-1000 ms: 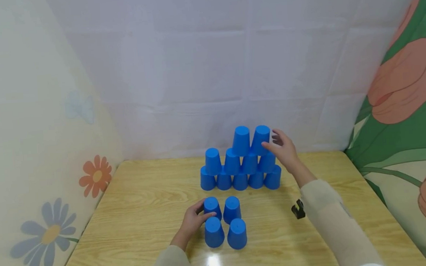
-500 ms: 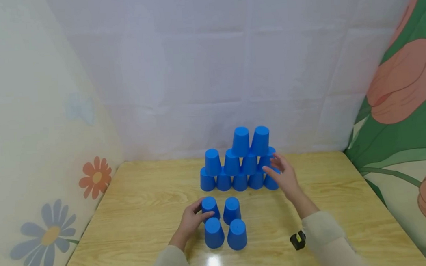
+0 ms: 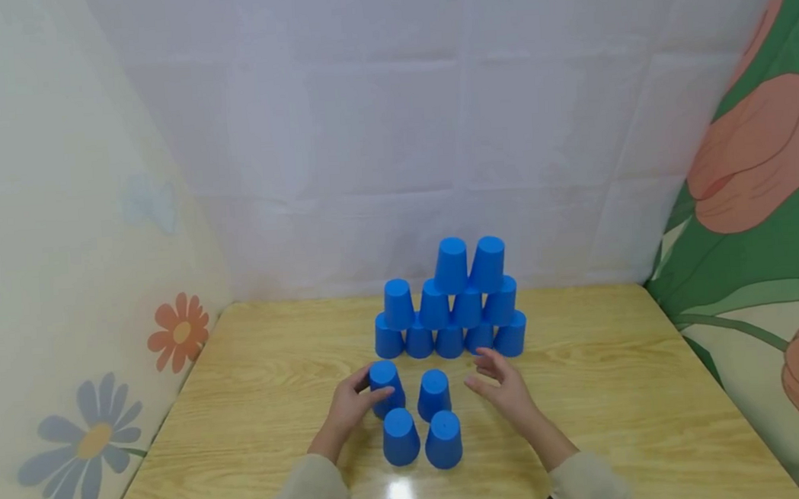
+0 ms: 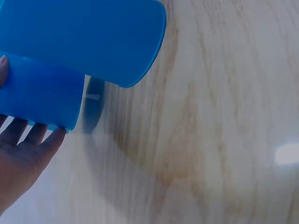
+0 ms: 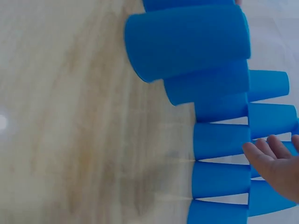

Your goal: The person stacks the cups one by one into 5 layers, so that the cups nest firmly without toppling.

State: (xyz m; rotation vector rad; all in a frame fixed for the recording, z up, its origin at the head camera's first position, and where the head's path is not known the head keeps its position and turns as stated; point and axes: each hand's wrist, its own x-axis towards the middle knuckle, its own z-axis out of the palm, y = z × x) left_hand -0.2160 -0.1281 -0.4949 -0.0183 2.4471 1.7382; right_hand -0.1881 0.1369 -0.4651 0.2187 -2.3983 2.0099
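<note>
My left hand (image 3: 347,409) grips an upside-down blue cup (image 3: 384,378), thumb across its near side. In the left wrist view, fingers curl under that cup (image 4: 42,93), beside a nearer blue cup (image 4: 98,37). Three more upside-down cups stand close by: the back right cup (image 3: 434,400), the front left cup (image 3: 400,440) and the front right cup (image 3: 444,441). Just right of the back right cup, my right hand (image 3: 507,395) hovers with relaxed fingers and holds nothing. Its fingers (image 5: 266,161) appear in the right wrist view before the stacked cups.
Behind the hands rises a stepped stack of upside-down blue cups (image 3: 468,306). Two cups form its third level, towards the right; the second level's left cup (image 3: 398,307) bears nothing. All stand on a wood-grain table (image 3: 270,379) before a white backdrop (image 3: 340,169).
My right hand has come down from beside the stack's top right cup to the loose cups. My left hand has shifted its cup leftward, away from the others.
</note>
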